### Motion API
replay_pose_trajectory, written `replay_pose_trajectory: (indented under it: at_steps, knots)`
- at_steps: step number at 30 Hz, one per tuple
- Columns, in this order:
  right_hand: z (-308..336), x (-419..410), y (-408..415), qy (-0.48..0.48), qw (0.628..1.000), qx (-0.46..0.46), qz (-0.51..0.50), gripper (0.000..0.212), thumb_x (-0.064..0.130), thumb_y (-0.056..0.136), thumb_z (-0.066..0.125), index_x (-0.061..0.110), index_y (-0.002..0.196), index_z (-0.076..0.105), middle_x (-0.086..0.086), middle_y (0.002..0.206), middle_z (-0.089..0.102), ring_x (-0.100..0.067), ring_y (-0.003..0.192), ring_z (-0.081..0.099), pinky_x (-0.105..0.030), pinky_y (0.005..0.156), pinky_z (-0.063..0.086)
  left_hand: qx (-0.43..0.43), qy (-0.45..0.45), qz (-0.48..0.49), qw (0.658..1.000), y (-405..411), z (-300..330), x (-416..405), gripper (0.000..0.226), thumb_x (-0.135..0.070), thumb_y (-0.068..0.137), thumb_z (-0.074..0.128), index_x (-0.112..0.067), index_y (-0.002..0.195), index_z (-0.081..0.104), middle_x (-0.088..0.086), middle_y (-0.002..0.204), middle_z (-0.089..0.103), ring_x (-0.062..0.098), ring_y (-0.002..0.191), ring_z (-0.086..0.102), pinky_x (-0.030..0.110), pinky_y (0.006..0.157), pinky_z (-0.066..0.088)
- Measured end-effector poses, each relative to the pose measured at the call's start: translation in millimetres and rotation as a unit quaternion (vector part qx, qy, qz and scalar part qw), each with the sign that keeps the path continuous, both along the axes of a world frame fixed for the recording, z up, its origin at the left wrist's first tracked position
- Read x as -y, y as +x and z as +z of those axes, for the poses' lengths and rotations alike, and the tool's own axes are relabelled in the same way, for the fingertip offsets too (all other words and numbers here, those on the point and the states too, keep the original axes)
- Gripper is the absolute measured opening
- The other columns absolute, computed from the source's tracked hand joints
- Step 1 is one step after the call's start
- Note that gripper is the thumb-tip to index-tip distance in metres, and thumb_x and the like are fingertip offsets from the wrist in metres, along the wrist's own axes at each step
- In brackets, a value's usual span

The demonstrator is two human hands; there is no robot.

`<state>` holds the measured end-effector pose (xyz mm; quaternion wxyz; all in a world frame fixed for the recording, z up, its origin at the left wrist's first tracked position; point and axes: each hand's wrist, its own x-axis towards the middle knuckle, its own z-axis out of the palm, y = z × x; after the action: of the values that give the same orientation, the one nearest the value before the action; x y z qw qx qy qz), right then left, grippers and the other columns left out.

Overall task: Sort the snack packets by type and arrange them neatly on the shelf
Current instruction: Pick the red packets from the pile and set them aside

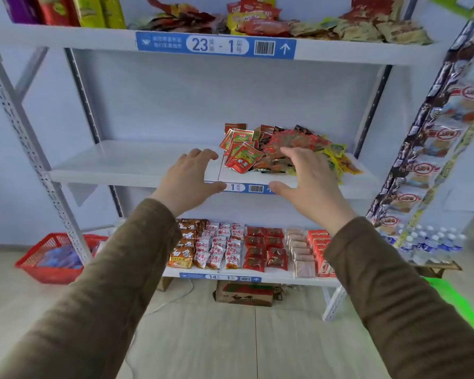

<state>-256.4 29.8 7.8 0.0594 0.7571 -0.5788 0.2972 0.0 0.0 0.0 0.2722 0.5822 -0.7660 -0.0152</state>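
Note:
A mixed heap of snack packets [274, 147] lies on the right half of the white middle shelf [126, 162]: red-and-green packets at the left, dark red ones in the middle, yellow ones [337, 157] at the right. My left hand [188, 179] hovers in front of the shelf edge, fingers spread and holding nothing, just left of the heap. Over the heap's front my right hand [308, 181] reaches with relaxed fingers, holding nothing that I can see.
The lower shelf [252, 274] carries neat rows of orange, white-red, dark red and pink packets. The top shelf [66, 36] holds loose packets and boxes. A red basket [52, 258] sits on the floor at left; hanging snack strips [433, 160] and water bottles [433, 242] are at right.

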Motion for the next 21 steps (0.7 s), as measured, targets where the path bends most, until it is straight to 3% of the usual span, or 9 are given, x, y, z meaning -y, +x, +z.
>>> replay_pose_trajectory:
  at_steps: [10, 21]
  knots:
    - [-40.4, 87.4, 0.3, 0.056, 0.998, -0.014, -0.019, 0.072, 0.048, 0.092, 0.068, 0.021, 0.152, 0.038, -0.003, 0.153, 0.040, -0.030, 0.137, 0.035, -0.049, 0.111, 0.037, 0.017, 0.040, 0.018, 0.999, 11.2, -39.7, 83.0, 0.070, -0.046, 0.088, 0.075, -0.025, 0.145, 0.043, 0.004, 0.147, 0.050, 0.027, 0.129, 0.051, 0.045, 0.107, 0.044]
    - [-68.8, 229.7, -2.9, 0.082, 0.997, 0.010, 0.004, 0.065, 0.045, 0.096, 0.064, 0.019, 0.151, 0.040, -0.002, 0.154, 0.041, -0.027, 0.140, 0.035, -0.043, 0.112, 0.034, 0.034, 0.077, 0.033, 0.996, 20.4, -61.2, 194.5, 0.069, -0.044, 0.090, 0.074, -0.022, 0.147, 0.043, 0.005, 0.149, 0.049, 0.028, 0.132, 0.049, 0.044, 0.109, 0.043]
